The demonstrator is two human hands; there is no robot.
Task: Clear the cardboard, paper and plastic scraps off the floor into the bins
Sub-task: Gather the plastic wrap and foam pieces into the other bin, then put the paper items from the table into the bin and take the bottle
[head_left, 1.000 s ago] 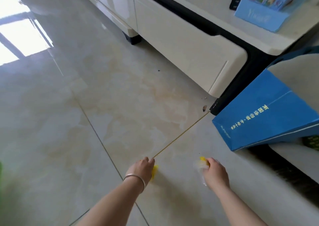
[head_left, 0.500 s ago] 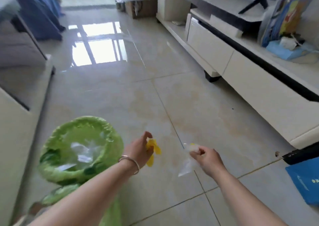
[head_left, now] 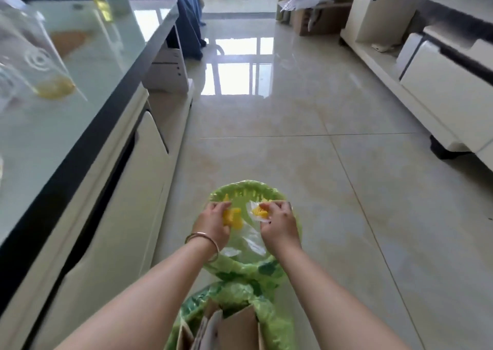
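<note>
Both hands, left [head_left: 213, 220] and right [head_left: 278, 223], pinch yellow scraps [head_left: 234, 217] above the green-lined bin [head_left: 246, 186].

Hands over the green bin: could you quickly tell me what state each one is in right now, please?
Left hand: fingers curled round a yellow scrap.
Right hand: pinching a clear wrapper with yellow in it.

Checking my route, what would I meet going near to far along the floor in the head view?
Bin with cardboard → bin with plastic scraps, both hands over it → bare floor → cardboard box.
</note>
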